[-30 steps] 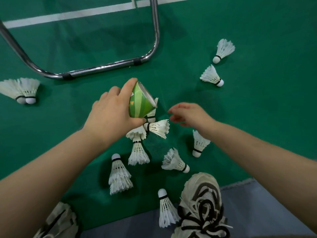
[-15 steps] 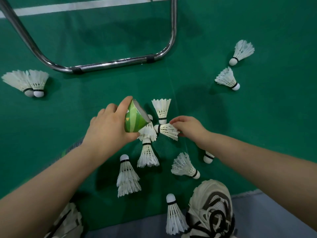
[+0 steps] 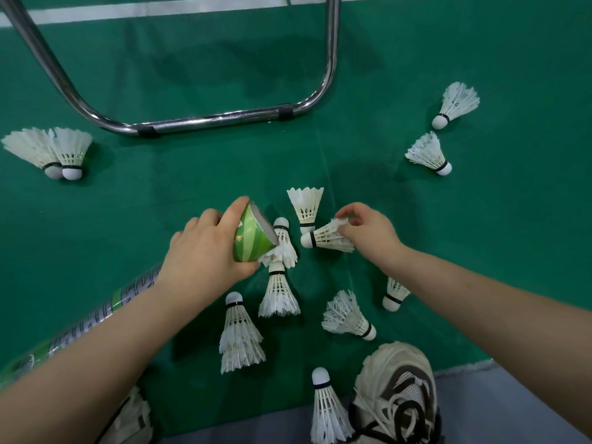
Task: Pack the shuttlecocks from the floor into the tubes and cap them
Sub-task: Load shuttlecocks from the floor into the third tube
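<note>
My left hand (image 3: 205,256) grips a green striped tube (image 3: 253,238) near its open end, which faces right; the rest of the tube runs back under my forearm. My right hand (image 3: 368,230) pinches the feather skirt of a white shuttlecock (image 3: 325,237), cork pointing left toward the tube mouth. Several more white shuttlecocks lie on the green floor: one just above (image 3: 306,205), two stacked under the tube mouth (image 3: 280,283), others near my feet (image 3: 238,334) (image 3: 347,315).
A chrome tubular frame (image 3: 208,118) rests on the floor ahead. A pair of shuttlecocks (image 3: 61,152) lies far left, two more far right (image 3: 429,153). My shoes (image 3: 395,392) stand at the mat's near edge, with grey floor beyond.
My right hand reached to the shuttlecock beside the tube, took hold of its feathers and lifted it. The left hand kept hold of the tube with little movement.
</note>
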A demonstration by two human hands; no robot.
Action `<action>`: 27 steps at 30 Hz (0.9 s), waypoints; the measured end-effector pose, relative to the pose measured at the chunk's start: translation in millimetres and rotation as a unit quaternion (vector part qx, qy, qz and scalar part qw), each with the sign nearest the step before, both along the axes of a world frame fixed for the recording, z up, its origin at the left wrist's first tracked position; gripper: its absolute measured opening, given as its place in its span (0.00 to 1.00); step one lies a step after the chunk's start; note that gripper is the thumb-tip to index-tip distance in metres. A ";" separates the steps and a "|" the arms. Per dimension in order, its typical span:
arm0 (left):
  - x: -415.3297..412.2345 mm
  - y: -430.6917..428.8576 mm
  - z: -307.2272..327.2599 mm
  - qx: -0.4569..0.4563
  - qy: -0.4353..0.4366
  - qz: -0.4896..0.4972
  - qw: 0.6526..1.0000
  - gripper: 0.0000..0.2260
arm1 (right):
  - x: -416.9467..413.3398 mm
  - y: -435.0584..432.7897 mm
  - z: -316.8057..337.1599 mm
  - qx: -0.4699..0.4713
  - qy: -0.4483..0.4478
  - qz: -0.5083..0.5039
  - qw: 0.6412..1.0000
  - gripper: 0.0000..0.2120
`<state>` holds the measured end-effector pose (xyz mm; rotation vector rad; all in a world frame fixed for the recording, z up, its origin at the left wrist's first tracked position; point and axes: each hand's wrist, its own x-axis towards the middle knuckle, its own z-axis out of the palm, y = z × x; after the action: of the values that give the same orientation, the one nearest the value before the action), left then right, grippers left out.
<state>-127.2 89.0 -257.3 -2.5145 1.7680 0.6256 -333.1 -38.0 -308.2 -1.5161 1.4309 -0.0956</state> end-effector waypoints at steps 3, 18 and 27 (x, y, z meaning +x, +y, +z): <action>0.7 0.2 -0.9 -0.001 0.000 0.001 1.000 0.43 | 1.5 -6.1 8.3 -0.017 -0.056 -0.049 0.997 0.09; -22.2 -10.4 3.8 -0.030 0.021 -0.018 0.999 0.41 | 28.7 20.1 52.2 0.082 -0.278 0.052 0.956 0.14; -32.5 -9.2 8.3 -0.036 0.026 -0.026 0.999 0.42 | 28.4 20.5 61.0 0.253 -0.240 0.247 0.904 0.31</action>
<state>-159.7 79.8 -249.0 -2.5100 1.9002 0.6437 -304.7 -17.4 -247.2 -1.2527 0.5861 0.1902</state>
